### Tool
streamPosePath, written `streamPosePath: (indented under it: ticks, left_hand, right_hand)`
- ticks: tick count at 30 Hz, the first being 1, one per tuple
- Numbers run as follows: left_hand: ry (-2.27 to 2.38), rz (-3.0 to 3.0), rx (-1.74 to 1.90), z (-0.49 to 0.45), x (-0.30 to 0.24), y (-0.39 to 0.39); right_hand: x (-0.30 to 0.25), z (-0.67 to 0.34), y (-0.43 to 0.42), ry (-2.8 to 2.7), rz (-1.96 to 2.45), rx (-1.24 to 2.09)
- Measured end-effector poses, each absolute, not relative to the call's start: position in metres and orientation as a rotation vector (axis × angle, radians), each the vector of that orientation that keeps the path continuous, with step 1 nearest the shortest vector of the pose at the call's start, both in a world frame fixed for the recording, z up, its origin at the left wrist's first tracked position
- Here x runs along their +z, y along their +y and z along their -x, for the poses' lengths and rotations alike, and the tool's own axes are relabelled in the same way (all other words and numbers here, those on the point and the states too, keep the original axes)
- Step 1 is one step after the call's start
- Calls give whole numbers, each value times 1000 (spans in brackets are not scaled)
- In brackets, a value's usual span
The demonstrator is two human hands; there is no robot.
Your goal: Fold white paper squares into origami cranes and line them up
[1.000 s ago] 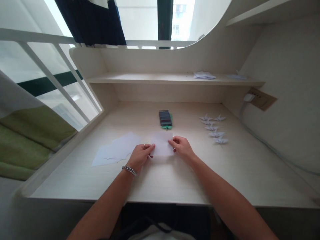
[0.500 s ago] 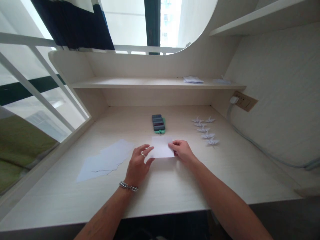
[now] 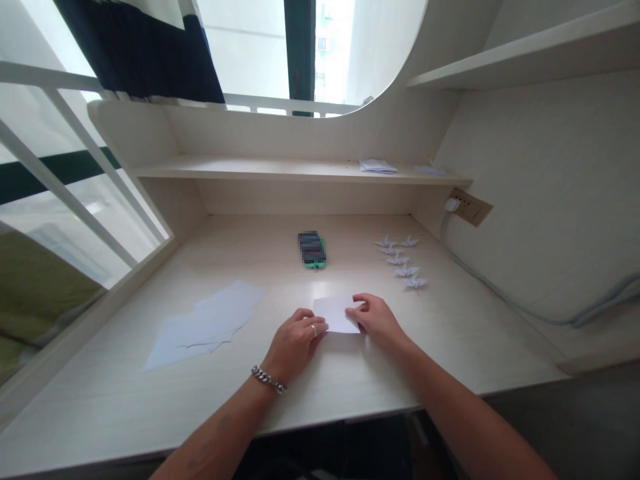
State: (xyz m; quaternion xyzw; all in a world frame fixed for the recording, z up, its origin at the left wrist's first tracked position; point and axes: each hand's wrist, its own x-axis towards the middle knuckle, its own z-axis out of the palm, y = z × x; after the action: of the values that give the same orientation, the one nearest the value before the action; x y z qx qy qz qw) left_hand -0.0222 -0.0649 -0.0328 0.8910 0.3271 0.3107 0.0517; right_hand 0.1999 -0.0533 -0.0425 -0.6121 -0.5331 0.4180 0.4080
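A small white sheet of paper [image 3: 334,313] is held between my hands, low over the desk. My left hand [image 3: 296,337], with a ring on one finger, pinches its lower left corner. At the right edge, my right hand [image 3: 376,320] grips the paper between thumb and fingers. Several folded paper cranes [image 3: 397,261] stand to the right, beyond my right hand. Left of my left hand lies a spread of loose white paper sheets [image 3: 215,313].
A dark phone-like object with a green edge [image 3: 313,251], its face pixelated, lies behind the paper. More folded white paper [image 3: 377,166] rests on the shelf [image 3: 280,168]. A cable [image 3: 490,283] runs from the wall socket [image 3: 471,207] along the desk's right side.
The paper has come nearer to me and slightly right. My left hand has gone from spread fingers to closing on the paper's corner. The camera view has shifted a little.
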Motion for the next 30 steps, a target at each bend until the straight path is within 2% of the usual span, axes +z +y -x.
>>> streamPosePath:
  ticks: [7,14,22,30]
  left_hand:
    - [957,-2711,822,14,-34,-75]
    - [1019,-2658,785,14,-36,-78]
    - [1108,-2493,716,16,-35,-82]
    - [1340,-2179,617,16,-22,-82]
  right_hand:
    - [-33,-218,-88,-1684,1592,550]
    - [-27,-216,-112,-2117,1368,541]
    - [-39,-211,-116,-1953,1392,581]
    - [-28,-205,-114,-1816,1614,672]
